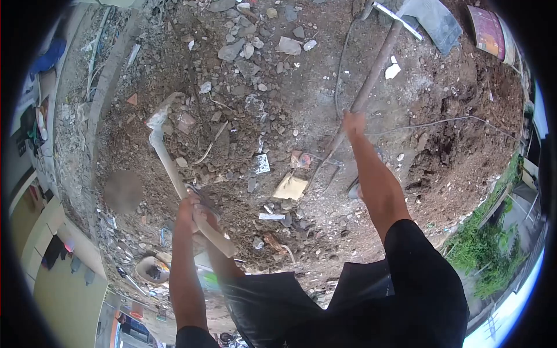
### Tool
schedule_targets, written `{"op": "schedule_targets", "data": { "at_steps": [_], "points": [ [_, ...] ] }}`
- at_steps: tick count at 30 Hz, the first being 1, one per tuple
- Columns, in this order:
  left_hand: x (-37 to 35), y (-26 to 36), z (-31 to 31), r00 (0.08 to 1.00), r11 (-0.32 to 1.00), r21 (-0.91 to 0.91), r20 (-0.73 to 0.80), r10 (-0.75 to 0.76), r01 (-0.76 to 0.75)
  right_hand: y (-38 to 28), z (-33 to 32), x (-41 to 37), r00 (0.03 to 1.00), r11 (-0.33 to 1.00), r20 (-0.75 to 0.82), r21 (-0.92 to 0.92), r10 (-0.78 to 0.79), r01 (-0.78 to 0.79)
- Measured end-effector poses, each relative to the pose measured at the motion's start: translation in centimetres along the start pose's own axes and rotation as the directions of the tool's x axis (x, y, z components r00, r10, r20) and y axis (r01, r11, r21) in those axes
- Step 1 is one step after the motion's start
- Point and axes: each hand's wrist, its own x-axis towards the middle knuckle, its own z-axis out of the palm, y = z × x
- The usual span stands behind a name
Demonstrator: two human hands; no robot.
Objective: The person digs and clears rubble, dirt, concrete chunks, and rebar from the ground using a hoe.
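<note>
My left hand (190, 212) is wrapped round the pale wooden handle of a pickaxe-like tool (168, 164), near its lower end. The tool's curved, dirt-coated head lies at the handle's upper end, over the rubble. My right hand (354, 123) grips a long brown shaft (376, 68) partway along. That shaft slants from the ground near a yellowish flat piece (290, 187) up to a grey metal blade (432, 22) at the top right, which looks like a shovel or hoe. Whether the blade touches the ground cannot be made out.
Broken stones (232, 50) and brown soil cover the ground. A thin cable (449, 120) runs across the right side. A curved printed container (489, 33) stands at the top right, green plants (478, 255) at the lower right, and a round pot-like object (152, 269) at the lower left.
</note>
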Motion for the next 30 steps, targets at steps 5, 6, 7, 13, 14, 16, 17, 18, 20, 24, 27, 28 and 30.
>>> {"op": "schedule_targets", "data": {
  "at_steps": [5,6,7,13,14,16,17,18,20,24,27,28,30],
  "points": [
    [-3.1,2.2,1.4,0.997,1.000,0.008,-0.076,-0.009,0.010,-6.5,-9.7,-3.3,0.992,0.990,-0.111,0.128,-0.052,0.066],
    [-2.9,2.4,0.9,0.997,0.998,0.055,-0.079,-0.010,0.014,-8.9,-12.9,-3.0,0.992,0.985,-0.112,0.158,-0.052,0.070],
    [-3.2,2.3,1.3,0.998,0.996,0.084,-0.064,0.028,-0.023,-12.2,-16.6,-3.1,0.991,0.968,-0.121,0.233,-0.061,0.088],
    [-2.2,0.3,1.6,0.998,0.995,-0.074,-0.038,0.057,-0.060,-19.8,-27.3,6.6,0.733,0.702,-0.225,-0.556,-0.642,0.444],
    [-1.7,-0.3,2.1,0.993,0.991,-0.076,-0.042,0.109,-0.112,-22.1,-27.0,4.6,0.587,0.531,-0.148,-0.637,-0.796,0.559],
    [-1.7,-2.3,4.7,0.985,0.979,-0.118,-0.068,0.160,-0.168,-26.5,-21.1,-9.4,0.683,0.701,0.432,-0.148,-0.589,0.698],
    [-0.8,-3.5,6.6,0.984,0.970,-0.183,-0.103,0.142,-0.159,-27.8,-18.1,-17.3,0.598,0.720,0.658,-0.121,-0.457,0.684],
    [-0.1,-4.6,8.6,0.983,0.956,-0.250,-0.134,0.123,-0.153,-28.1,-14.9,-23.8,0.422,0.753,0.861,-0.072,-0.284,0.654],
    [-1.2,-5.2,12.1,0.964,0.931,-0.304,-0.231,0.133,-0.201,-23.3,-7.2,-33.6,0.211,0.550,0.977,-0.164,-0.023,0.819],
    [0.5,-8.9,9.1,0.959,0.943,-0.219,-0.187,0.212,-0.251,-15.8,-2.3,-44.2,0.457,0.627,0.882,-0.296,-0.109,0.721],
    [-1.5,-10.9,4.5,0.987,0.935,-0.316,-0.031,0.160,-0.162,-16.1,-3.2,-48.3,0.408,0.612,0.913,-0.307,-0.027,0.728],
    [-2.7,-10.8,3.3,0.990,0.915,-0.395,0.074,0.119,-0.080,-16.3,-3.4,-48.4,0.412,0.609,0.911,-0.314,-0.022,0.728],
    [-3.3,-9.4,0.6,0.991,0.934,-0.353,0.097,0.096,-0.056,-16.7,-3.1,-47.5,0.174,0.661,0.981,-0.075,-0.086,0.747]
  ]
}}
